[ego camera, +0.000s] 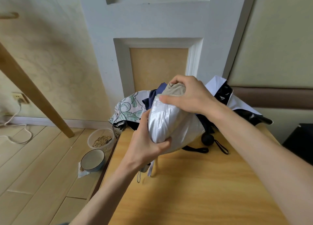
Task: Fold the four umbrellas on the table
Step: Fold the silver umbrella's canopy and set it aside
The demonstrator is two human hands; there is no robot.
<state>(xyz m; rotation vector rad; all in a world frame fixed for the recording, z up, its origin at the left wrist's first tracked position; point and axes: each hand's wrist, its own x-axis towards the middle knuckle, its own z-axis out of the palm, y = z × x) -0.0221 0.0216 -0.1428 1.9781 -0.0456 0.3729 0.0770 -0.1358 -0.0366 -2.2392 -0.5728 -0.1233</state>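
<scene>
My left hand (149, 150) grips the silver umbrella (162, 123) low, my right hand (191, 96) pinching its top. Slacken either — I'd expect the pleats to unroll.

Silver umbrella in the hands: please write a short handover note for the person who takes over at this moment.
Left hand grips the lower end of the silver umbrella; right hand grips its top end, above the table.
Done: its canopy is gathered into a roll; no fastened strap shows.
Left: fasten it, then fold the floral umbrella, dark blue umbrella and white-and-black umbrella, heaped loose at the far edge.
</scene>
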